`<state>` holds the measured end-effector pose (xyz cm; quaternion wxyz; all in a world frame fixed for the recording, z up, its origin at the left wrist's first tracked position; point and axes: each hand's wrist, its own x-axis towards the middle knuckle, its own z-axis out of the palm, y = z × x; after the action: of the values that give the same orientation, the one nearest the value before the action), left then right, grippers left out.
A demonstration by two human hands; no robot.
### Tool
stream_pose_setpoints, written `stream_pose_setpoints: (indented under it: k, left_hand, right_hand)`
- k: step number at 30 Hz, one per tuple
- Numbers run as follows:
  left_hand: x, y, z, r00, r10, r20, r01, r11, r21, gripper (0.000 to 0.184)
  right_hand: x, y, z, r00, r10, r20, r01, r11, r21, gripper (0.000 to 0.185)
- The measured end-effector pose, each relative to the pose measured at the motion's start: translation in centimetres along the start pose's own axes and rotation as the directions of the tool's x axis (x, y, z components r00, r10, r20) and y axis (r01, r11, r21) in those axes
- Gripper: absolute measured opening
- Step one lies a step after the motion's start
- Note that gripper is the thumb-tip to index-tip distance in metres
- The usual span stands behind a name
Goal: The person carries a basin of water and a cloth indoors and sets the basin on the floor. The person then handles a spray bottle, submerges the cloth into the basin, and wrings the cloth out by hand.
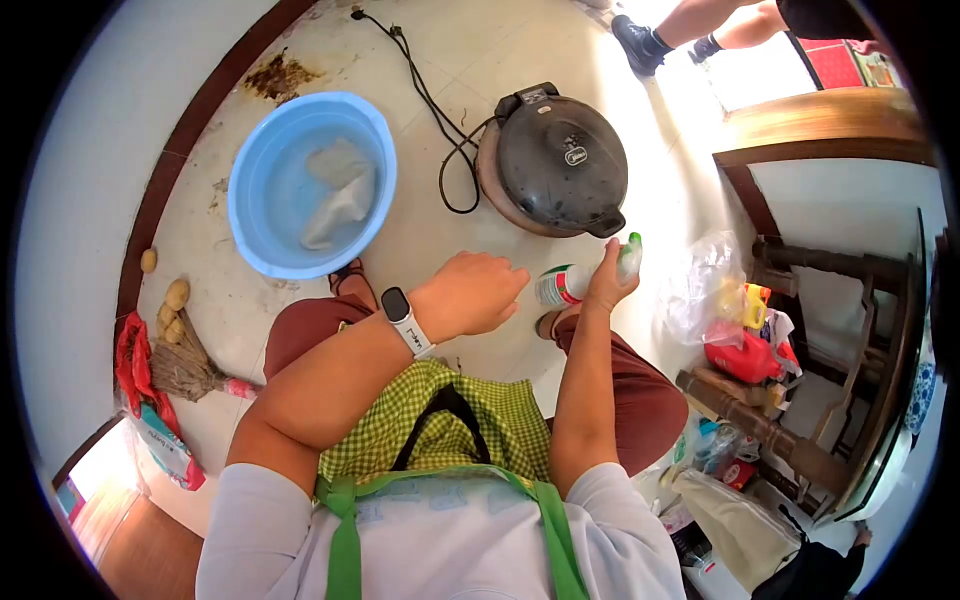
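Note:
My left hand [470, 293] is raised over the floor in front of me, its fingers curled, with a watch on the wrist; whether anything lies inside the fingers is hidden. My right hand [610, 283] grips a bottle [562, 285] with a white and red label and a green part at its top, tilted sideways. Just beyond my hands a round black electric pan [565, 160] rests on the floor with its lid down. To the left, a blue basin [245, 190] holds a wet grey-white cloth [342, 200].
A black cord [425, 95] runs from the pan across the floor. Potatoes [172, 308] and a broom [185, 368] lie at the left wall. On the right are a wooden rack [760, 425] and a red container [745, 358]. Another person's legs [690, 25] show at top right.

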<state>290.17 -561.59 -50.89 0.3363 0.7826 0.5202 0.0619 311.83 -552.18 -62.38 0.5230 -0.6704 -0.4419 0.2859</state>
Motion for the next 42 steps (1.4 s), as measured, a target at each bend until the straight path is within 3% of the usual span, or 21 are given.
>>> stream_pose_setpoints:
  k: [1,4,5,8,10,12,17,20,22,29,33,35,39,42]
  left_hand:
    - [0.1,-0.1,0.2,1.000,-0.005,0.002,0.005,1.000,0.001,0.026]
    - [0.2,0.1,0.1,1.000,-0.007,0.011,0.007,1.000,-0.002,0.026]
    - [0.2,0.1,0.1,1.000,-0.010,0.016,0.010,1.000,-0.005,0.026]
    - [0.4,0.2,0.2,1.000,0.003,0.005,-0.003,1.000,0.011,0.026]
    - [0.4,0.2,0.1,1.000,0.005,0.010,-0.005,1.000,0.012,0.026]
    - [0.3,0.1,0.3,1.000,0.005,0.013,-0.005,1.000,0.014,0.026]
    - [0.1,-0.3,0.5,0.999,0.023,-0.028,-0.022,1.000,0.004,0.026]
    - [0.0,-0.2,0.1,0.999,0.013,-0.033,-0.012,1.000,0.009,0.025]
    - [-0.2,-0.4,0.3,0.999,0.009,-0.041,-0.009,1.000,0.006,0.025]
    - [-0.3,-0.4,0.3,0.997,0.008,-0.077,-0.013,0.998,-0.063,0.023]
    - [-0.6,-0.5,0.1,0.997,-0.011,-0.082,0.008,0.999,-0.043,0.022]
    - [-0.6,-0.6,0.0,0.999,-0.009,-0.047,0.007,0.999,-0.034,0.022]
    - [-0.6,-0.3,0.0,0.999,-0.023,-0.033,0.022,0.999,-0.028,0.022]
    - [-0.5,-0.5,0.0,0.999,-0.010,-0.038,0.009,1.000,-0.010,0.022]
  right_hand:
    - [-0.4,-0.1,-0.2,0.997,0.078,-0.022,-0.078,0.997,0.002,0.021]
    - [-1.7,1.4,-0.6,0.997,0.082,-0.016,-0.082,0.997,-0.005,0.020]
    - [-2.1,2.0,-0.7,0.999,0.050,0.011,-0.048,0.988,-0.146,0.019]
    - [-4.9,2.5,-0.5,0.998,-0.024,0.059,0.029,0.996,-0.083,0.018]
    - [-6.2,2.2,-0.1,0.992,-0.078,0.101,0.095,0.979,-0.181,0.017]
    - [-7.0,3.5,0.3,0.984,-0.070,0.164,0.081,0.995,-0.061,0.017]
    - [-7.2,3.1,1.0,0.979,0.039,0.202,-0.031,0.999,-0.041,0.022]
    - [-7.8,3.4,1.5,0.984,0.006,0.176,0.002,0.999,-0.044,0.021]
    - [-8.6,4.0,1.9,0.963,-0.165,0.215,0.184,0.980,-0.074,0.017]
    - [-10.4,4.0,3.2,0.915,-0.181,0.360,0.162,0.983,0.082,0.018]
    - [-9.5,2.1,4.5,0.941,-0.009,0.337,0.019,0.999,-0.026,0.018]
    - [-8.7,1.3,4.8,0.913,-0.212,0.350,0.230,0.973,-0.011,0.018]
    - [-6.5,-0.4,5.8,0.869,-0.370,0.328,0.395,0.919,-0.009,0.021]
    - [-4.9,-0.6,6.8,0.863,-0.343,0.371,0.394,0.917,-0.069,0.023]
